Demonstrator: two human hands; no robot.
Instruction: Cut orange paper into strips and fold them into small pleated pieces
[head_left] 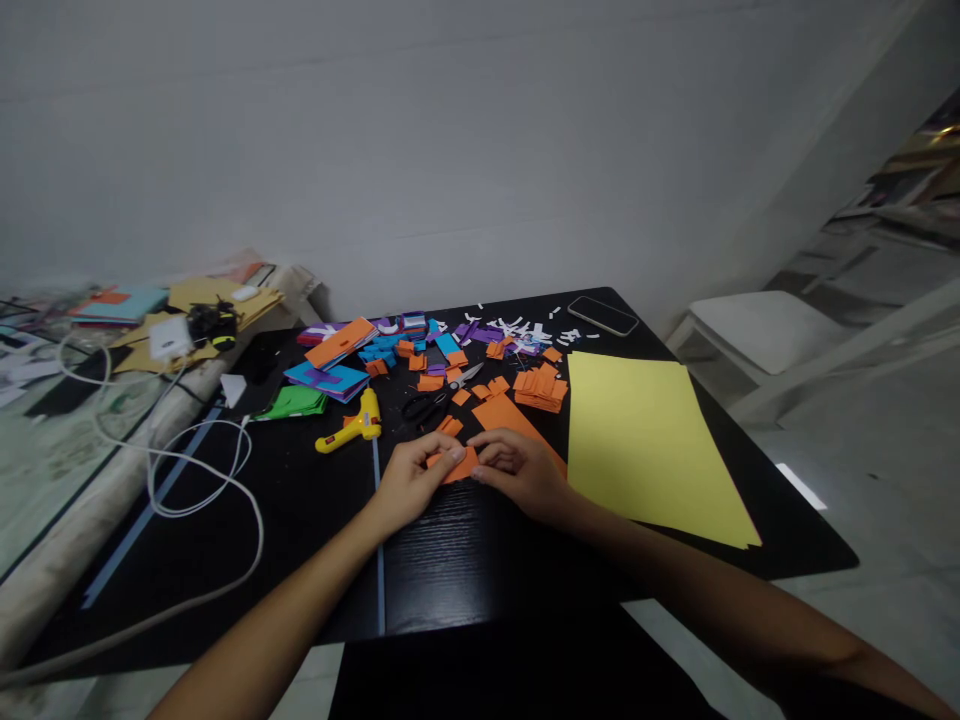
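Observation:
Both hands meet at a small orange piece of paper [459, 467] near the front middle of the black table. My left hand [411, 478] pinches its left part between thumb and fingers. With curled fingers, my right hand [523, 472] grips the right edge. Just beyond lies a larger orange sheet [517, 418], partly hidden by the right hand. Scissors [442, 396] with black handles rest behind the left hand, among small orange pieces. A stack of folded orange pieces [541, 387] sits farther right.
Yellow sheets [645, 440] cover the table's right side, with a phone [602, 315] behind them. A yellow glue gun [354, 424] lies left of the scissors. White scraps [525, 332] are strewn at the back. A white cable [259, 520] loops across the left; a white stool [754, 330] stands right.

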